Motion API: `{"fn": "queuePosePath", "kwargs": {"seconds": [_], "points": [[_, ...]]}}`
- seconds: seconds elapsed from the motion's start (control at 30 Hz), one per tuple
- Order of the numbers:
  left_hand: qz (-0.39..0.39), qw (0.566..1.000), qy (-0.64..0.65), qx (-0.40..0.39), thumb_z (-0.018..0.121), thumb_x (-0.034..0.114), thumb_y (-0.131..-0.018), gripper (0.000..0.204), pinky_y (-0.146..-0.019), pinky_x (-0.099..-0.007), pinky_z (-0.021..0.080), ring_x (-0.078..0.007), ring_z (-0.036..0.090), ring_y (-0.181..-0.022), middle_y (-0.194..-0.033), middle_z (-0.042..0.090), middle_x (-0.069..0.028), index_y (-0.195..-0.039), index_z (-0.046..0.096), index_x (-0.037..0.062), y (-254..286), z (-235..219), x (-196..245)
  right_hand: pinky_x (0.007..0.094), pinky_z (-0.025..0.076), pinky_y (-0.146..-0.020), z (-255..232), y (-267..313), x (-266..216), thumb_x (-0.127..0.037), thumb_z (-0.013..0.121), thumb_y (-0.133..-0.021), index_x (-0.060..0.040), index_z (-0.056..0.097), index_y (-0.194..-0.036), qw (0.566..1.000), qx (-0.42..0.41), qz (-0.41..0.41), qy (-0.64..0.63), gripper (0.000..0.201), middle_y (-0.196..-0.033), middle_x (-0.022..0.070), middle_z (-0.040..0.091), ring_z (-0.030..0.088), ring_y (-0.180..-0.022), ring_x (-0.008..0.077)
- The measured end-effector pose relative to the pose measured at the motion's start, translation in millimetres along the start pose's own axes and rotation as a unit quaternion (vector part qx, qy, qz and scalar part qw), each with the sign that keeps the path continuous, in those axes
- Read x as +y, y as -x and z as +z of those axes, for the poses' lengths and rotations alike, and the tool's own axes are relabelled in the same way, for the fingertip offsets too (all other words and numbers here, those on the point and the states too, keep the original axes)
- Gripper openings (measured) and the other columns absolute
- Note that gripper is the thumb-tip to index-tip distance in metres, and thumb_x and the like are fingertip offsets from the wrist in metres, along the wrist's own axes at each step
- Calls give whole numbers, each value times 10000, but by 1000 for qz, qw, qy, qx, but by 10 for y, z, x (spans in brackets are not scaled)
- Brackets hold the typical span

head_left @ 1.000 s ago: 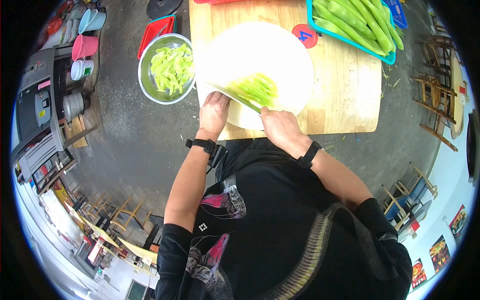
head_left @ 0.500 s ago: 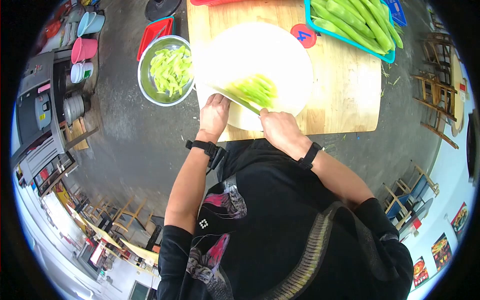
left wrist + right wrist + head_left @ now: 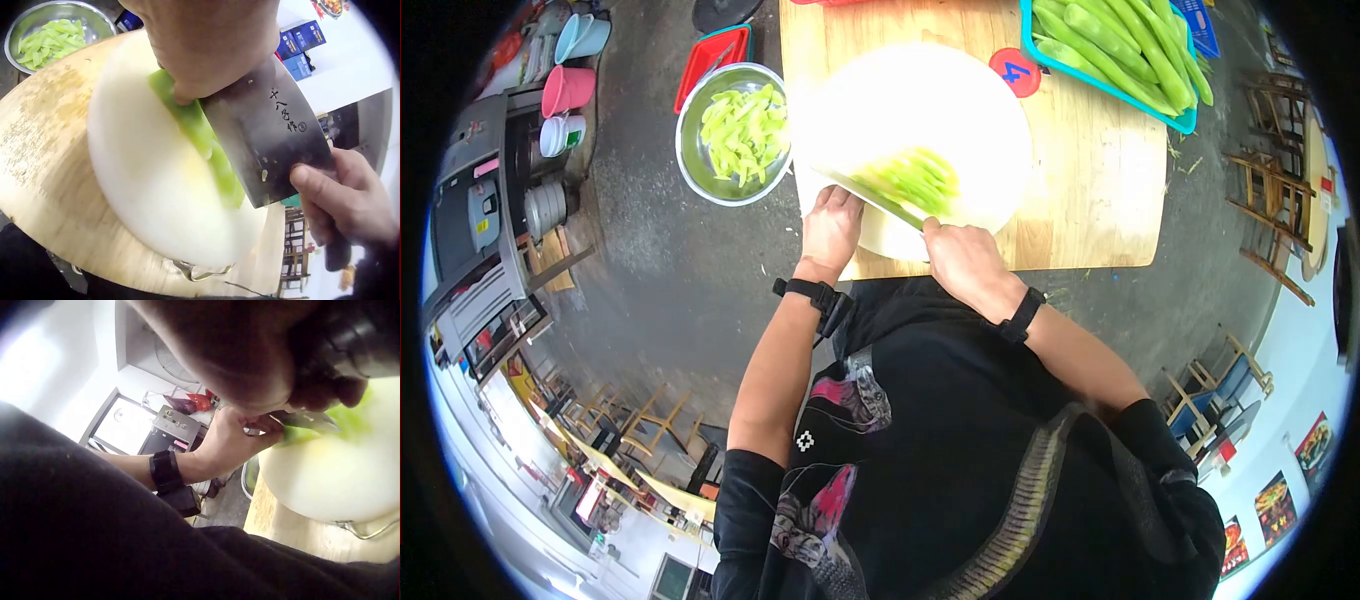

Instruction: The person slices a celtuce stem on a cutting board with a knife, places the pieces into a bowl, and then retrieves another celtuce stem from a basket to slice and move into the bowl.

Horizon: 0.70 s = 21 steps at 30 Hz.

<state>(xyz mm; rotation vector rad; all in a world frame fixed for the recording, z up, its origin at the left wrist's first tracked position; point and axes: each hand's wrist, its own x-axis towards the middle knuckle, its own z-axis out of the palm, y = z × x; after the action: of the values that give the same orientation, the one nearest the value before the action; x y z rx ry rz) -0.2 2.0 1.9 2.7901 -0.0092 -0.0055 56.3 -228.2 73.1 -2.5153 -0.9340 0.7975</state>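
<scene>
On a round white cutting board [image 3: 900, 95] my left hand [image 3: 832, 230] holds down a flat, pale-green length of vegetable [image 3: 194, 128], fingers bent and fingertips right beside the blade. My right hand [image 3: 967, 262] grips the handle of a broad cleaver [image 3: 265, 134], its dark blade slanting along the vegetable and up against the left fingers. In the head view, sliced green pieces [image 3: 925, 178] lie on the board beyond the blade, washed out by glare. The left hand covers one end of the vegetable.
The board sits on a wooden table [image 3: 1100, 225]. At its left stands a steel bowl [image 3: 684, 165] of cut green slices, near a red tray [image 3: 696, 75]. A teal basket [image 3: 1178, 122] of long green vegetables and a red disc [image 3: 1012, 72] marked 4 are at the far right.
Both hands, the cleaver and the vegetable keep nearly the same place. The whole head view shifts slightly between frames.
</scene>
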Motion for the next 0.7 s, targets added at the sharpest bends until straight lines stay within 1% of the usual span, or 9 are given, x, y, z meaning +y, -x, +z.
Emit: {"fn": "queuePosePath", "kwargs": {"seconds": [0.1, 0.17, 0.27, 0.33, 0.47, 0.53, 0.7], "points": [[-1, 1000, -1, 4, 670, 92, -885, 154, -827, -421, 629, -305, 696, -1075, -1041, 715, -84, -1014, 751, 68, -3, 10, -19, 500, 580, -616, -22, -6, -15, -22, 563, -884, 57, 632, -981, 1000, -1, 4, -3, 143, -699, 219, 705, 731, -661, 391], [1, 1000, -1, 4, 671, 94, -885, 158, -827, -420, 629, -304, 695, -1079, -1045, 715, -81, -1018, 753, 69, -8, 15, -22, 468, 606, -633, -62, -6, -23, -68, 561, -923, 75, 643, -1002, 1000, -20, 10, 1, 183, -737, 234, 729, 760, -709, 372], [-1, 1000, -8, -2, 673, 96, -881, 157, -832, -411, 628, -297, 694, -1080, -1032, 714, -78, -1015, 753, 73, -5, 1, -16, 471, 602, -631, -82, 13, -32, -65, 560, -920, 77, 644, -1005, 1000, -23, 14, -6, 186, -731, 230, 728, 758, -705, 373], [6, 1000, -6, 16, 676, 98, -880, 151, -834, -404, 625, -290, 695, -1073, -1015, 713, -73, -1008, 752, 77, -25, -10, 2, 474, 601, -632, -41, 6, 7, -65, 555, -920, 78, 645, -1011, 1000, -21, 14, -5, 192, -730, 228, 727, 757, -704, 374], [-4, 1000, 1, 12, 677, 98, -881, 139, -831, -399, 622, -284, 695, -1066, -1005, 712, -68, -997, 750, 77, -20, -25, 15, 481, 598, -635, -45, -15, 15, -71, 539, -929, 82, 648, -1024, 1000, -22, 12, -7, 211, -729, 227, 727, 755, -703, 379], [6, 1000, 2, 19, 680, 100, -883, 129, -824, -397, 619, -284, 695, -1059, -1005, 712, -67, -990, 747, 72, -21, -8, -2, 483, 598, -636, -41, -15, 34, -76, 536, -935, 81, 649, -1026, 1000, -23, 11, -6, 214, -729, 229, 726, 755, -705, 381], [-6, 1000, 2, 10, 680, 102, -875, 135, -827, -396, 618, -284, 697, -1056, -997, 714, -72, -989, 747, 70, -35, -23, 19, 491, 597, -641, -72, -33, 30, -81, 535, -943, 78, 649, -1023, 999, -31, 8, -12, 212, -731, 233, 724, 755, -711, 383]]}}
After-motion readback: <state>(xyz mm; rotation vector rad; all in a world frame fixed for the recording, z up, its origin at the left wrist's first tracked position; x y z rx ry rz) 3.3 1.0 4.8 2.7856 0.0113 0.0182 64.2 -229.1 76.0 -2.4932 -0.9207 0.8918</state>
